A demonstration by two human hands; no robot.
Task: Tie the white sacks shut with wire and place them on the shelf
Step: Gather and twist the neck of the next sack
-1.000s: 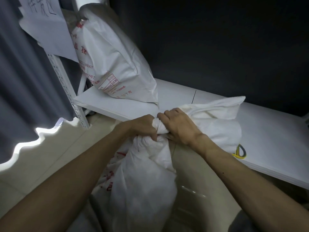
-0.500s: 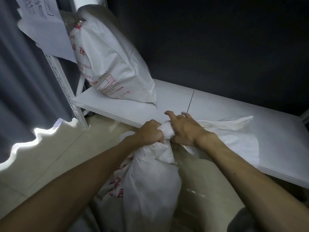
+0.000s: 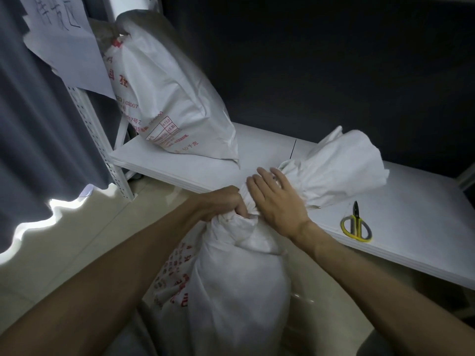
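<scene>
A full white sack [image 3: 239, 286] with red print stands on the floor in front of me. My left hand [image 3: 226, 202] grips its gathered neck. The loose top of the sack [image 3: 336, 167] fans out to the right over the white shelf [image 3: 411, 201]. My right hand [image 3: 276, 199] lies over the neck with its fingers straight, just right of my left hand. A second white sack [image 3: 164, 93] with red print leans upright on the shelf's left end. A thin dark wire [image 3: 293, 149] stands up behind the neck.
Yellow-handled cutters [image 3: 356, 224] lie on the shelf to the right of my hands. A perforated white shelf post [image 3: 102, 140] stands at the left with paper sheets [image 3: 61, 39] hanging on it. A grey curtain [image 3: 36, 124] hangs at far left over the pale tiled floor [image 3: 77, 240].
My right hand has let go of the neck and now lies on it with straight fingers. The loose top has swung up and right, uncovering the cutters. My left hand keeps its grip.
</scene>
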